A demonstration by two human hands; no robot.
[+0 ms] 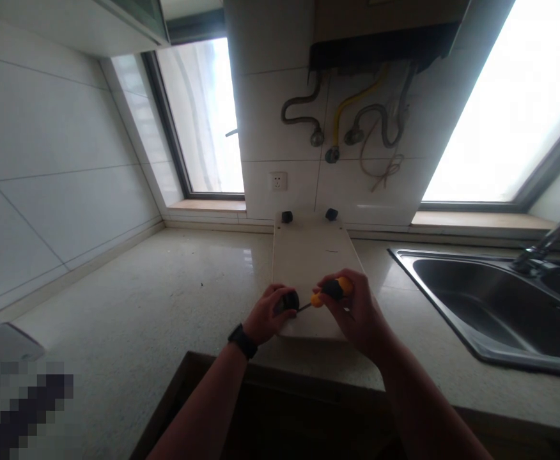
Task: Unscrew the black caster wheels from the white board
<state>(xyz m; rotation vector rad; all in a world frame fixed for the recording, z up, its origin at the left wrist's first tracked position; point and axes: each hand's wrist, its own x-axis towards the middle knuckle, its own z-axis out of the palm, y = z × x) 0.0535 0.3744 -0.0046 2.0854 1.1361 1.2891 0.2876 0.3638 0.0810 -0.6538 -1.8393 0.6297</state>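
Note:
A pale flat board [309,255] lies on the counter in front of me. Two black casters [286,217] stick up from its far corners. My left hand [266,314], with a dark watch on the wrist, is closed round another black caster [291,300] at the board's near left part. My right hand [359,313] grips a yellow and black screwdriver [332,291]. Its shaft points left, and the tip reaches the base of the caster in my left hand. The exact contact of the tip is hidden by my fingers.
A steel sink [452,306] with a faucet [532,255] is set into the counter [165,294] on the right. Behind the board, a wall socket [277,181] and pipes [337,115] hang below a heater. A pale object [6,345] sits at the left edge.

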